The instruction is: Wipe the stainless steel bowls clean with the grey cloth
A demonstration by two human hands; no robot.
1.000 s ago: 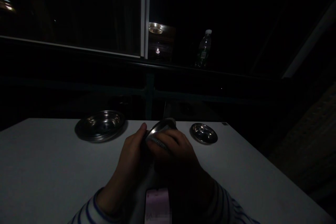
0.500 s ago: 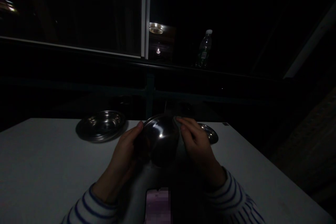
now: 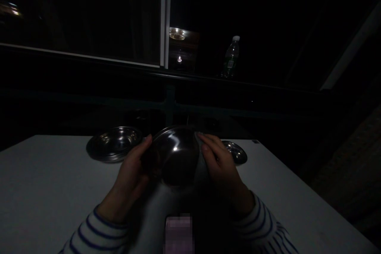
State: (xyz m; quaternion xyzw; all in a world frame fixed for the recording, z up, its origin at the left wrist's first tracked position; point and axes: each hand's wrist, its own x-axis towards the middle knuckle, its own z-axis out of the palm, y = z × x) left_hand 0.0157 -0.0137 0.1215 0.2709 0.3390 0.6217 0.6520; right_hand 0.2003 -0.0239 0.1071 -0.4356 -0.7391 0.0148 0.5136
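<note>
"What are we doing?"
"Our left hand grips the tilted stainless-steel bowl at its nine o'clock; our right fingers hold what looks like a cloth against its three o'clock."
"Nearby?"
"Stacked steel dishes at eleven, a small steel dish at one."
"Shifting the cloth calls for what?"
"A steady left grip, we judge."

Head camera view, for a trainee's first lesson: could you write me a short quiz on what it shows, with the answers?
1. True or false: the stacked metal bowls sit to the left of the held bowl.
2. What is between the right hand and the held bowl? A) a spoon B) a cloth C) a lid
3. Fill in: the bottle has a ____ cap.

Key: 1 true; 2 B; 3 white.
</note>
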